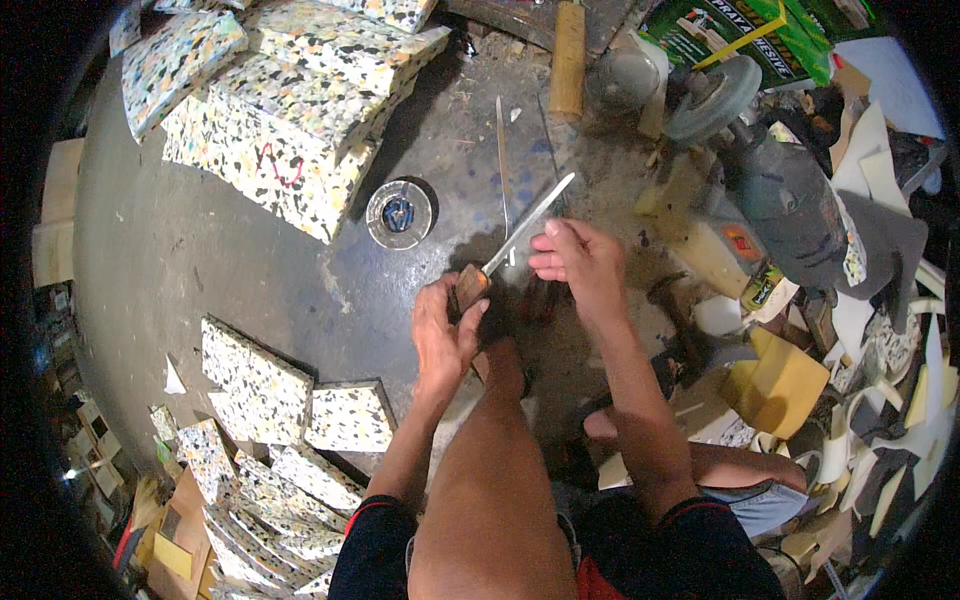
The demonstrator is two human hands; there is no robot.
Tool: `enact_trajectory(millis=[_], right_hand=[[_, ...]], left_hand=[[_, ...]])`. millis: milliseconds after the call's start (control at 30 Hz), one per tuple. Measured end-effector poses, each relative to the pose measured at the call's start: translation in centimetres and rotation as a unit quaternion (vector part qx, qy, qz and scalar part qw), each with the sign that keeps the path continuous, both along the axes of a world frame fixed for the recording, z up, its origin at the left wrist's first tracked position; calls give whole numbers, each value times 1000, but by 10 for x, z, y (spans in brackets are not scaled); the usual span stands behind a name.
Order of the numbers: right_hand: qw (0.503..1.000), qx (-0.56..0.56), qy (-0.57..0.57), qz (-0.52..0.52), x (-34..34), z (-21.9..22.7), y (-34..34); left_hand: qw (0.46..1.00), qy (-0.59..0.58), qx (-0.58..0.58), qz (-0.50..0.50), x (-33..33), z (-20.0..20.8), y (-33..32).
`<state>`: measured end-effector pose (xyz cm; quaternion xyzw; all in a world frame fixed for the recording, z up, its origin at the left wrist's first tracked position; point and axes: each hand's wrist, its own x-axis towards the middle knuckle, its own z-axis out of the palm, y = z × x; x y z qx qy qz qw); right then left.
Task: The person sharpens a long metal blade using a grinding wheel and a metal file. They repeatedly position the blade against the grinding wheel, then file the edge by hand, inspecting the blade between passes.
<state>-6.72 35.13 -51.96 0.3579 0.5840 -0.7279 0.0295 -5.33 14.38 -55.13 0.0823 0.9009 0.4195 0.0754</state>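
My left hand point(443, 330) is wrapped round the wooden handle of a knife point(520, 239). Its long, narrow blade slants up and to the right, away from me. Close beside the blade is my right hand point(585, 262), with fingers curled and thumb bent over. Whether something small sits in those fingers is hidden. Beyond the hands, a second thin blade point(502, 150) lies on the dark floor. To the left of it stands a round dish point(399, 213) with small blue pieces inside. My bare leg point(490, 470) is between my forearms.
Speckled foam blocks point(270, 120) are stacked at the far left, and more foam slabs point(255, 380) lie at the near left. A bench grinder with a round wheel point(712, 100) stands at the right, amid foam scraps point(870, 440). A wooden stick point(568, 60) lies at the back.
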Motion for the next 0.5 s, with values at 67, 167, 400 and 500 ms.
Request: enact_trajectory(millis=[67,167,400,500], right_hand=[[999,38,-29,24,5,-6,9],[964,231,-81,104,30,-36,19],[790,470,-197,340,74,-90,-39],[790,475,-217,320,74,-98,-42]], left_hand=[[998,-49,25,27,-5,1,0],[989,-115,32,90,-9,8,2],[997,-36,-56,27,-5,-8,-2],[997,-43,-46,32,-10,-2,5]])
